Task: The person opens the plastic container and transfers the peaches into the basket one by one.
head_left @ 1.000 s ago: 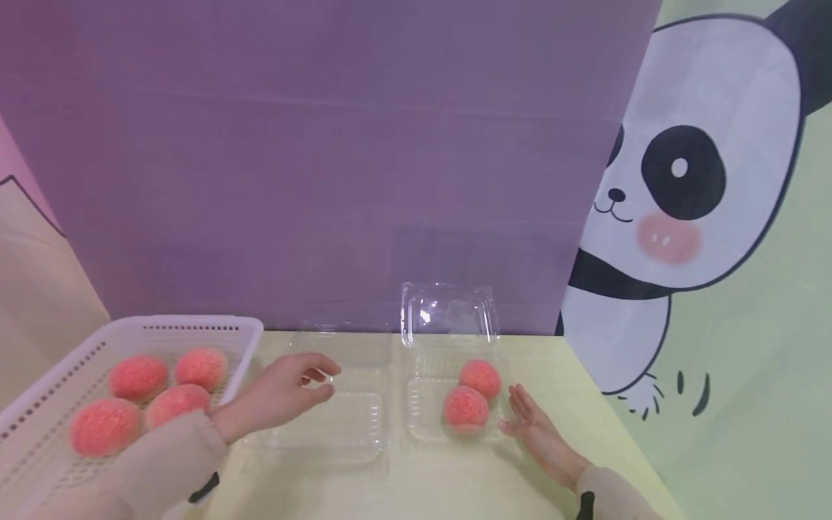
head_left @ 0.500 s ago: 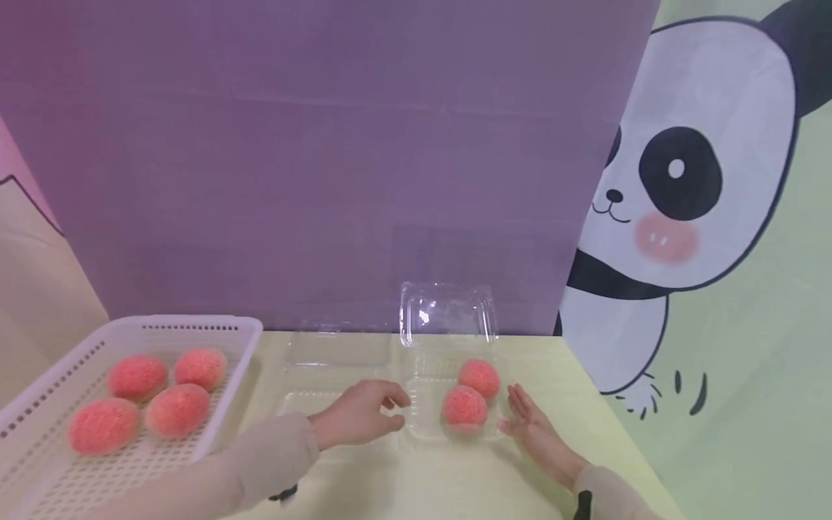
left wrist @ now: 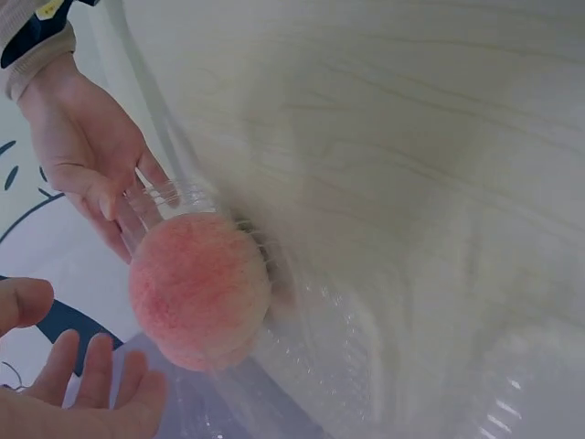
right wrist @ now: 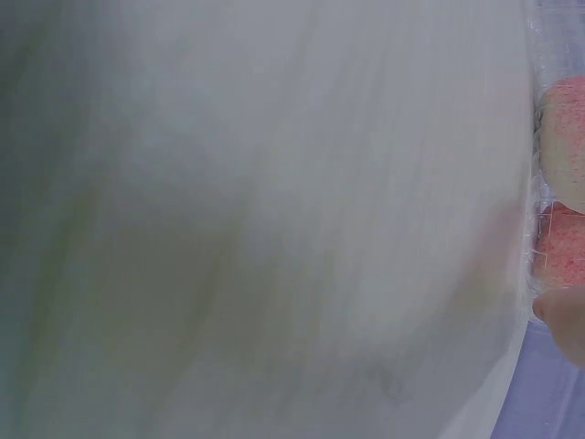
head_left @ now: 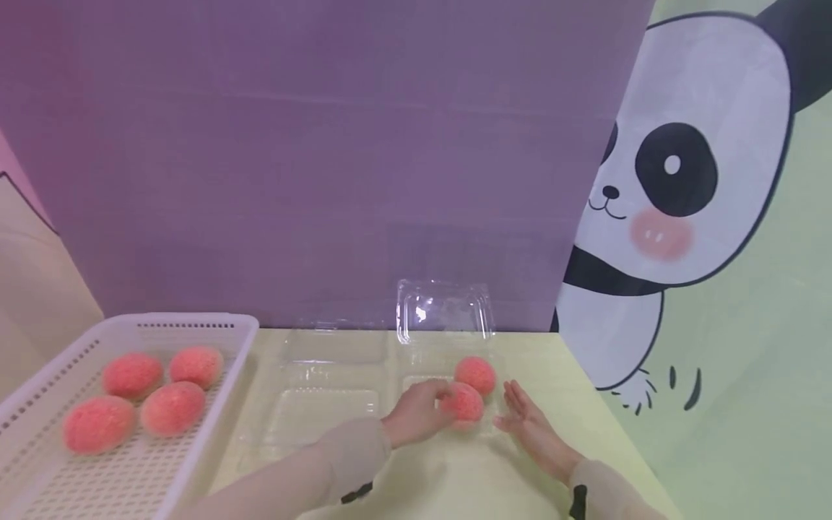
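Observation:
Two fuzzy pink-red peaches sit in the right part of a clear plastic clamshell box whose raised lid stands at the back. My left hand is at the left side of the nearer peach and overlaps it in the head view. In the left wrist view, its spread fingers show a gap to that peach. The farther peach lies just behind. Beside the box's right side, my right hand stays with fingers straight; the right wrist view shows only a fingertip by the box wall.
A second clear clamshell box, also opened, lies to the left on the pale table. At the far left stands a white perforated basket with several peaches. A purple backdrop rises behind the table.
My left hand has moved right, from above the left box across to the nearer peach in the right box. My right hand has stayed by the right box.

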Action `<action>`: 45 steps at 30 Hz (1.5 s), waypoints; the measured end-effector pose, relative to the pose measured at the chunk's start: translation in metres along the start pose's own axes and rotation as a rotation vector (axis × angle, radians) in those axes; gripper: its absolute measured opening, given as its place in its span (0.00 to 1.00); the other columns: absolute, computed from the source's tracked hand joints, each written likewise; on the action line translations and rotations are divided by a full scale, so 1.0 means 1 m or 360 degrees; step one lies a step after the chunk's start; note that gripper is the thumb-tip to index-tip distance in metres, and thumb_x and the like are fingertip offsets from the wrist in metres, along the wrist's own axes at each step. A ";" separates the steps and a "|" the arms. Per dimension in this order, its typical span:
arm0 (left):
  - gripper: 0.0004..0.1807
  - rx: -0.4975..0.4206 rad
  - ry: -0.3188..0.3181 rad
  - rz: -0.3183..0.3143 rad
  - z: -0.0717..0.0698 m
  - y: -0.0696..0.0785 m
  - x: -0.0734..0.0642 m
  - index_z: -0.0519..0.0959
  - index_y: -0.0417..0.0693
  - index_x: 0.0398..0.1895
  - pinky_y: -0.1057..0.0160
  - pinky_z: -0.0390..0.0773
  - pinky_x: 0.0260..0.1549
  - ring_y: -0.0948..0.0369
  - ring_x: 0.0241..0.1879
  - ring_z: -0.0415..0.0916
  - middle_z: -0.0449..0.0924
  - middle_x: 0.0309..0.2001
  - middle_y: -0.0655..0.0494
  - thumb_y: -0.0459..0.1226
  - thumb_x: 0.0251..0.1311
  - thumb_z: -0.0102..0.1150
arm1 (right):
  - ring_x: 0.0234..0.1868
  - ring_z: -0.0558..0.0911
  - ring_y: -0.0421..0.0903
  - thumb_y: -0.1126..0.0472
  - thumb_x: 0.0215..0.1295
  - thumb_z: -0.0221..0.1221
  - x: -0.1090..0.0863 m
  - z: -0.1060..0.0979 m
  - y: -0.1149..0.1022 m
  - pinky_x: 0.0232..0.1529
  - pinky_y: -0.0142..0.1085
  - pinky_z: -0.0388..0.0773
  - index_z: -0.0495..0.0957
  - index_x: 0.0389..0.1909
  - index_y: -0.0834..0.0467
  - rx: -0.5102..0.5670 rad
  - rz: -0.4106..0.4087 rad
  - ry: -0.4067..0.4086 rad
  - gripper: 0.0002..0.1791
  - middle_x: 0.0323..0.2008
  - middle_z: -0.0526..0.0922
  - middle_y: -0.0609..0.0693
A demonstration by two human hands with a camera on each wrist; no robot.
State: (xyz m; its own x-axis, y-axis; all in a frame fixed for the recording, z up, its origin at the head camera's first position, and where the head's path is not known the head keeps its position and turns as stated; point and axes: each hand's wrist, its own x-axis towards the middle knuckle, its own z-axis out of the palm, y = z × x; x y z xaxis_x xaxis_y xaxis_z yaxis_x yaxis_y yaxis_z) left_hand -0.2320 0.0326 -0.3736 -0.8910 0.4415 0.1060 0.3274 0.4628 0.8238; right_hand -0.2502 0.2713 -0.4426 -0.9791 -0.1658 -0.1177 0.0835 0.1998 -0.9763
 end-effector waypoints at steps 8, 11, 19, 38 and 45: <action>0.19 -0.0017 0.0179 0.0064 0.030 -0.012 0.030 0.77 0.43 0.47 0.56 0.76 0.49 0.54 0.48 0.74 0.78 0.47 0.50 0.30 0.49 0.61 | 0.71 0.38 0.58 0.66 0.60 0.55 -0.001 -0.001 -0.003 0.68 0.53 0.40 0.30 0.71 0.60 0.0012 0.0001 0.0012 0.49 0.72 0.35 0.58; 0.20 0.0069 0.0187 0.0104 0.038 -0.016 0.039 0.77 0.42 0.48 0.56 0.74 0.51 0.54 0.50 0.73 0.77 0.49 0.50 0.32 0.48 0.63 | 0.71 0.38 0.58 0.65 0.60 0.55 -0.001 -0.002 -0.003 0.68 0.53 0.40 0.30 0.71 0.59 0.0003 0.0001 0.0008 0.49 0.72 0.36 0.57; 0.23 0.0394 0.0049 0.0259 0.043 -0.031 0.057 0.76 0.46 0.50 0.54 0.69 0.58 0.54 0.56 0.70 0.74 0.54 0.52 0.40 0.49 0.64 | 0.72 0.39 0.57 0.65 0.59 0.55 0.001 -0.001 0.000 0.68 0.53 0.40 0.31 0.71 0.59 0.0018 -0.0004 0.0023 0.49 0.72 0.37 0.57; 0.34 0.0244 -0.0058 -0.0100 0.030 -0.044 0.061 0.74 0.45 0.53 0.50 0.73 0.52 0.53 0.48 0.74 0.78 0.47 0.51 0.40 0.36 0.72 | 0.71 0.37 0.59 0.67 0.60 0.54 -0.001 0.002 -0.001 0.69 0.52 0.40 0.30 0.70 0.60 0.0045 -0.0039 -0.0006 0.48 0.72 0.35 0.59; 0.35 0.0278 -0.0034 -0.0126 0.034 -0.050 0.068 0.74 0.45 0.53 0.51 0.73 0.52 0.53 0.49 0.74 0.78 0.47 0.51 0.37 0.34 0.72 | 0.71 0.38 0.59 0.67 0.60 0.54 -0.002 0.003 -0.004 0.68 0.52 0.40 0.30 0.70 0.61 0.0036 -0.0027 -0.0002 0.48 0.72 0.35 0.59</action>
State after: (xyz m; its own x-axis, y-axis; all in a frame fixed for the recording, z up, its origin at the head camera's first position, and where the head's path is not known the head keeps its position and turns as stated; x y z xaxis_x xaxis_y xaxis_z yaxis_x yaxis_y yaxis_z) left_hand -0.2978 0.0652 -0.4260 -0.9100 0.4135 0.0313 0.3077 0.6225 0.7196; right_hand -0.2475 0.2681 -0.4392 -0.9801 -0.1705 -0.1015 0.0712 0.1751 -0.9820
